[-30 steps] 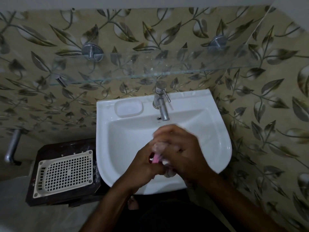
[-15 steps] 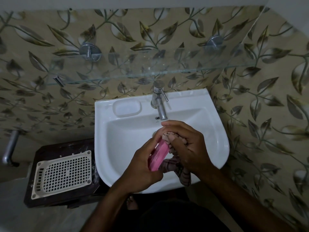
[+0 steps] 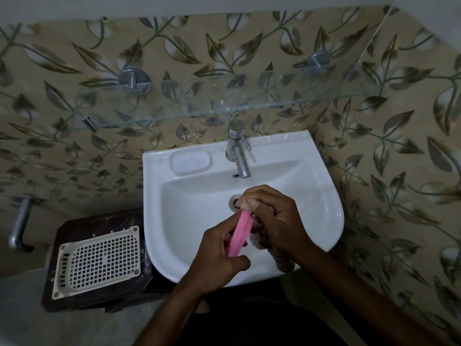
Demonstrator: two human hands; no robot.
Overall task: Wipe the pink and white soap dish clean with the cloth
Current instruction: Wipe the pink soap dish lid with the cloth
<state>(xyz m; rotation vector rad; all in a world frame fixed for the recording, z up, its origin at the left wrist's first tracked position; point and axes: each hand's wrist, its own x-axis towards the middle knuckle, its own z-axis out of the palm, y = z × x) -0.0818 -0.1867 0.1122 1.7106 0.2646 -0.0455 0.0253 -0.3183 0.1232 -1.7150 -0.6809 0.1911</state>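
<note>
Soap dish work happens over the sink [image 3: 321,211], a white wall basin and the biggest thing we face; beside it to our left sits a dark stand [image 3: 74,299] topped by a cream grid tray [image 3: 99,260], and a tap [image 3: 238,156] stands at the basin's back edge. Our left hand [image 3: 217,258] grips the soap dish [image 3: 240,233] with fingers curled round its lower end; only the pink part shows, edge-on, and we cannot see any white. Our right hand [image 3: 274,221] is closed round the cloth [image 3: 283,260], bunching it against the dish's upper end and right face, with a loose tail hanging below the wrist. The dish is held above the bowl, just this side of the drain [image 3: 235,201]. Its long axis runs from near our left palm up and away toward the drain, leaning slightly right, thin edge turned to us. Risks, as we judge them: a wet, narrow edge pinched at one end could twist or slip under the cloth's push and drop into the basin; the dangling tail could drag on the sink rim; the hidden face may get missed, since we cannot see it from here.
</note>
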